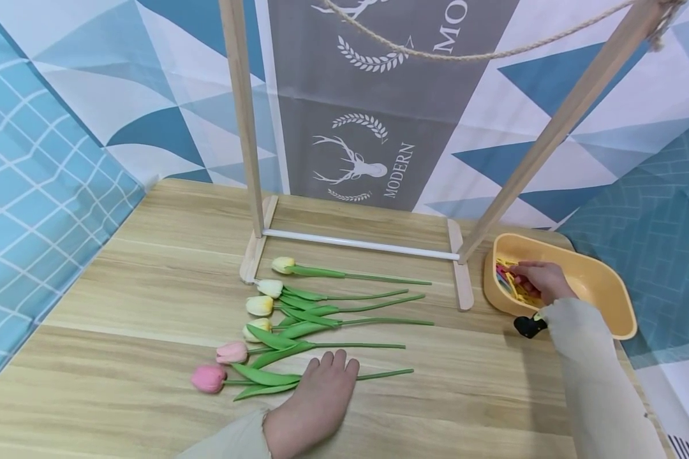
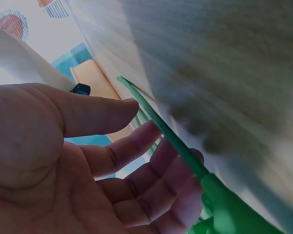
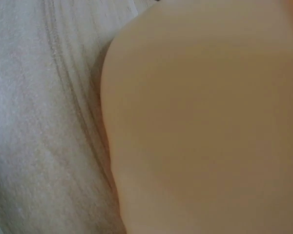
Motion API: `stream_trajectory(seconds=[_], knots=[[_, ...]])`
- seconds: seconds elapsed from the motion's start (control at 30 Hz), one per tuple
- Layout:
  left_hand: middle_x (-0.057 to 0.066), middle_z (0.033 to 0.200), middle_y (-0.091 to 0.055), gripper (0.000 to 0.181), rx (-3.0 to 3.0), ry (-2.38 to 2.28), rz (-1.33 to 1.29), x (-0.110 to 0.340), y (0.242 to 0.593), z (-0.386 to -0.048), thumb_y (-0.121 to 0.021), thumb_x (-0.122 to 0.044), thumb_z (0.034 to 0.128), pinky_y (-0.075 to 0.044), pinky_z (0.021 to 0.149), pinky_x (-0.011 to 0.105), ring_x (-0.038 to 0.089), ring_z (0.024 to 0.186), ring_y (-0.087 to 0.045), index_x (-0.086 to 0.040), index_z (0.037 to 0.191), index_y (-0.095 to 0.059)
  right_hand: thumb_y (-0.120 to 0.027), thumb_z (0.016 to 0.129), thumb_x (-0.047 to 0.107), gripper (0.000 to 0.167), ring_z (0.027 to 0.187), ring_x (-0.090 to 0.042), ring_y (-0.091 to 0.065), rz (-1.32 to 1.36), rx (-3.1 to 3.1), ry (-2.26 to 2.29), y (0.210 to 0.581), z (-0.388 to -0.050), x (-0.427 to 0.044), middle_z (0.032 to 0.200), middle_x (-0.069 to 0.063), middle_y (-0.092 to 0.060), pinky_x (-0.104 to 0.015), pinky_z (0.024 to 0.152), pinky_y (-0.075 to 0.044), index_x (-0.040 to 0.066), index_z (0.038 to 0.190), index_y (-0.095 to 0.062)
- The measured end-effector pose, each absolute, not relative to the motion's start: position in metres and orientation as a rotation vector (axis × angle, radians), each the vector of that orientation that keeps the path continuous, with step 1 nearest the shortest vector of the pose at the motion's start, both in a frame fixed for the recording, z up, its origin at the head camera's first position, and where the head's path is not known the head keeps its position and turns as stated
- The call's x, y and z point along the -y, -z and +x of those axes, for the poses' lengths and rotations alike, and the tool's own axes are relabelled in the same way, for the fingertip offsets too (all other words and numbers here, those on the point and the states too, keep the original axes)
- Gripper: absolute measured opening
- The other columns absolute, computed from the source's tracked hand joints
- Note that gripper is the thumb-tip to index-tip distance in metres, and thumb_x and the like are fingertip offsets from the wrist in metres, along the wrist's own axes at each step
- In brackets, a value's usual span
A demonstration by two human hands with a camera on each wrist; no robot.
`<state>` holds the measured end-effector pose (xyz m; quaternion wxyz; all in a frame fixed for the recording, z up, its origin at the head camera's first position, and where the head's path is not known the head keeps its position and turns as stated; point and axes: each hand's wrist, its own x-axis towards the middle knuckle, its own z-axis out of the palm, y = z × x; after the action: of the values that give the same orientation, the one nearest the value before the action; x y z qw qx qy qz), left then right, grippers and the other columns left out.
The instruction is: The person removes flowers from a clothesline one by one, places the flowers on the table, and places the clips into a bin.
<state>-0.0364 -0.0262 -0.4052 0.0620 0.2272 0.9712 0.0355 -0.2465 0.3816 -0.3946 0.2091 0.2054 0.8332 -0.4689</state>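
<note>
My left hand (image 1: 320, 403) is over the stem of the dark pink tulip (image 1: 209, 378), the nearest in a row of artificial tulips. In the left wrist view its fingers (image 2: 151, 190) are loosely bent, with the thumb apart from them. The green stem (image 2: 158, 122) runs along the fingertips. My right hand (image 1: 542, 280) reaches into a yellow-orange bin (image 1: 605, 287), fingertips at the small red, yellow and blue pieces (image 1: 513, 290) there. Whether it pinches one is hidden. The right wrist view shows only the bin's outer wall (image 3: 200, 117) and tabletop.
Behind the flowers stands a wooden frame (image 1: 244, 115) with a white crossbar (image 1: 362, 244) low down and a rope (image 1: 436, 57) strung above. Its right post (image 1: 551, 140) rises beside the bin. Yellow, white and light pink tulips (image 1: 231, 352) lie with their stems toward the right.
</note>
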Motion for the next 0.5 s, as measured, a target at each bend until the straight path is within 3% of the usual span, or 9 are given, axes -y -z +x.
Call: stream_trajectory(seconds=[0.17, 0.33, 0.5], knots=[[0.004, 0.087, -0.048, 0.026, -2.909, -0.126, 0.680, 0.027, 0.401, -0.040, -0.067, -0.005, 0.0732, -0.037, 0.063, 0.032, 0.018, 0.077, -0.047, -0.011, 0.094, -0.052, -0.053, 0.095, 0.033, 0.052, 0.062, -0.007, -0.053, 0.555, -2.334, 1.314, 0.392, -0.243, -0.388, 0.066, 0.015, -0.060, -0.021, 0.060, -0.046, 0.000, 0.133, -0.041], [0.007, 0.094, -0.053, 0.023, -2.876, -0.170, 0.674, 0.032, 0.397, -0.044, -0.064, -0.007, 0.0795, -0.044, 0.068, 0.036, 0.022, 0.084, -0.053, -0.009, 0.100, -0.054, -0.050, 0.095, 0.036, 0.042, 0.063, -0.007, -0.054, 0.595, -2.347, 1.366, 0.386, -0.240, -0.389, 0.067, 0.013, -0.059, -0.022, 0.062, -0.047, 0.004, 0.122, -0.049], [0.008, 0.091, -0.055, 0.016, -2.917, -0.292, 0.653, 0.044, 0.390, -0.051, -0.058, -0.016, 0.0894, -0.046, 0.066, 0.039, 0.024, 0.082, -0.056, -0.006, 0.102, -0.057, -0.049, 0.094, 0.044, 0.055, 0.069, -0.006, -0.056, 0.583, -2.393, 1.409, 0.372, -0.234, -0.381, 0.071, 0.014, -0.058, -0.023, 0.068, -0.050, 0.002, 0.130, -0.043]])
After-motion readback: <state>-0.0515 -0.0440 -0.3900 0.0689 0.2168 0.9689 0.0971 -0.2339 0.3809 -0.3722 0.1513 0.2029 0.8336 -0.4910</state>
